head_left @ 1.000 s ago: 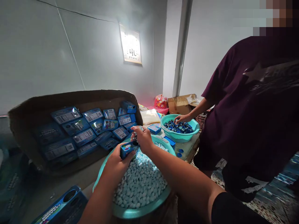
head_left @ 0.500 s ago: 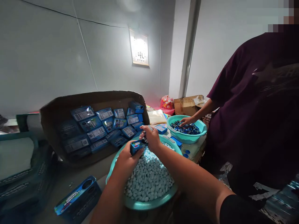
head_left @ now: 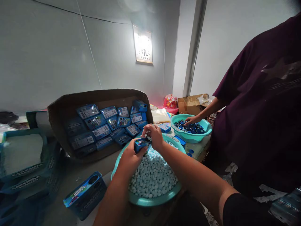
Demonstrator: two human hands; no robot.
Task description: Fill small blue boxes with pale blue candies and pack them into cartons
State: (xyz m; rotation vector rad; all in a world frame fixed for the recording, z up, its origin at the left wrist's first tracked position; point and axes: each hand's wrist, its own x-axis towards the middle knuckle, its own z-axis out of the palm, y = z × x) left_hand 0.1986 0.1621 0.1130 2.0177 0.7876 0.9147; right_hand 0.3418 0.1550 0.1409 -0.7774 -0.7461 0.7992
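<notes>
My left hand (head_left: 130, 158) grips a small blue candy box (head_left: 141, 143) over a teal basin (head_left: 150, 201) heaped with pale blue candies (head_left: 152, 175). My right hand (head_left: 152, 135) is closed on a few of those candies, right above the box's open end. Behind the basin, a brown cardboard carton (head_left: 70, 106) lies tilted on its side with several blue boxes (head_left: 110, 122) stacked in it.
A person in a dark purple shirt (head_left: 258, 116) stands at the right, one hand (head_left: 191, 120) in a second teal basin (head_left: 204, 133) of dark blue pieces. A blue display box (head_left: 86, 194) lies at lower left beside dark packs (head_left: 25, 175). Cardboard boxes (head_left: 190, 105) stand at the back.
The view has swung left, so everything sits further right in the picture. My hands stay together over the basin, the right hand still feeding candies at the small box.
</notes>
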